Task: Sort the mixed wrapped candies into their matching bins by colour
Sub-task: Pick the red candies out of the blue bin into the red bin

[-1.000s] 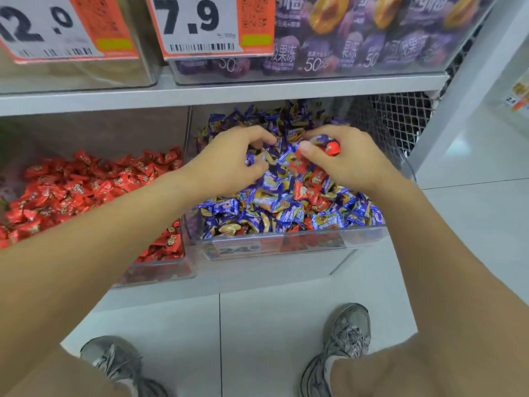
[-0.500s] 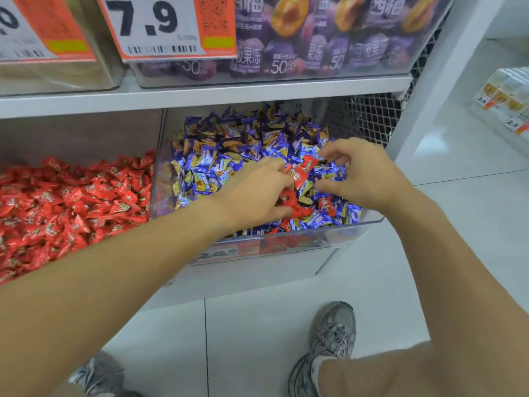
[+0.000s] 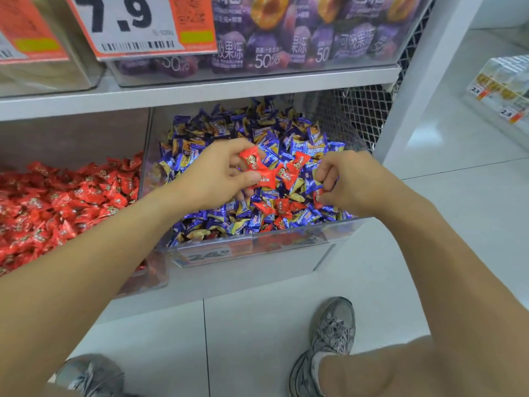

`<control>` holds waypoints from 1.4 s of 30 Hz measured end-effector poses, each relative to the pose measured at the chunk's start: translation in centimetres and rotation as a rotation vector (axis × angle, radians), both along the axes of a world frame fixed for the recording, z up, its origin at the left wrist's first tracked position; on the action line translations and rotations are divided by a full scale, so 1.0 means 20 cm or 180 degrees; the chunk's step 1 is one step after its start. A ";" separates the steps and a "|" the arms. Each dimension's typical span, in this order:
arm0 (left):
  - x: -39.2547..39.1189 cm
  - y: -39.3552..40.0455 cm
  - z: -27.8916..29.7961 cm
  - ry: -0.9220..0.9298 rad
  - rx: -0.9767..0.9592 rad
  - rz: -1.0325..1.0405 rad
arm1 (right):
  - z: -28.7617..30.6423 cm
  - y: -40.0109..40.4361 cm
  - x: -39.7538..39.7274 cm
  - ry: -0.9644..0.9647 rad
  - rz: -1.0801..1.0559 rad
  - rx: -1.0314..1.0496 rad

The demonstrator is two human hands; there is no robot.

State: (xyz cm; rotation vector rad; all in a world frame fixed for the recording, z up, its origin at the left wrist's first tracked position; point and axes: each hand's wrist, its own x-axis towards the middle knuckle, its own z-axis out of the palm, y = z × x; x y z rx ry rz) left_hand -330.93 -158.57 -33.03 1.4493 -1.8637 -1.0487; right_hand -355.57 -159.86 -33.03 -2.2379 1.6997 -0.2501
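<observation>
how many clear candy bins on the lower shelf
2. The red candy bin sits at the left, cut off by the frame edge. The blue candy bin stands to its right, under both hands, with stray red candies mixed in. More bins may lie out of view leftward.

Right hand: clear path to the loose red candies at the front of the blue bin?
Probably yes. The red candies lie uncovered on top, just beside the right hand, though its fingers already pinch one.
</observation>
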 end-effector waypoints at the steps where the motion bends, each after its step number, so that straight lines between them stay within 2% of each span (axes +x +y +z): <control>1: 0.00 0.00 0.00 0.0046 0.0119 0.0006 | 0.01 0.01 -0.01 -0.0065 -0.0013 -0.0032; 4: 0.01 0.01 0.00 0.0283 0.0450 0.0102 | 0.06 0.02 -0.01 -0.0309 -0.0055 -0.0095; 8: 0.03 0.01 0.00 0.1247 0.1176 0.0248 | 0.04 0.00 0.04 -0.0486 -0.0104 0.0109; 10: 0.03 0.02 0.00 0.1338 0.1355 0.0256 | -0.01 -0.02 0.08 -0.0413 -0.0152 0.0119; 12: 0.04 0.01 0.00 0.1153 0.1293 0.0358 | -0.03 -0.03 0.08 -0.0453 -0.0186 0.0078; 14: 0.01 -0.03 0.00 0.0706 0.1140 0.0566 | 0.00 -0.04 0.06 -0.0367 -0.0214 0.0063; 17: -0.05 -0.05 0.03 -0.0615 0.0932 0.0476 | 0.07 -0.02 0.01 -0.0351 -0.0176 0.0412; 18: -0.08 -0.04 0.03 -0.0912 0.0720 0.0356 | 0.09 -0.03 0.01 -0.0459 -0.0173 0.0464; 21: -0.12 0.01 0.01 -0.1265 -0.0141 -0.0024 | 0.09 -0.06 0.06 -0.0707 -0.0196 0.0260; 23: -0.14 0.01 -0.01 -0.1386 -0.0397 -0.0271 | 0.05 -0.09 0.13 -0.0717 -0.0057 0.0061; 27: -0.13 -0.01 -0.03 -0.1586 -0.0561 -0.0574 | -0.05 -0.14 0.16 -0.0279 0.0169 -0.0163; 30: -0.13 -0.01 -0.04 -0.1742 -0.0563 -0.0746 | -0.06 -0.15 0.14 -0.0498 0.0116 -0.0413; 34: -0.17 -0.03 -0.10 -0.2431 -0.0928 -0.0959 | -0.01 -0.11 0.08 -0.0789 -0.0040 -0.0541; 38: -0.22 -0.02 -0.13 -0.2372 -0.1086 -0.0806 | 0.04 -0.05 0.04 -0.1140 -0.0117 -0.0356; 42: -0.19 -0.03 -0.13 -0.1948 -0.0886 -0.0767 | 0.05 -0.02 0.05 -0.0739 0.0190 -0.0069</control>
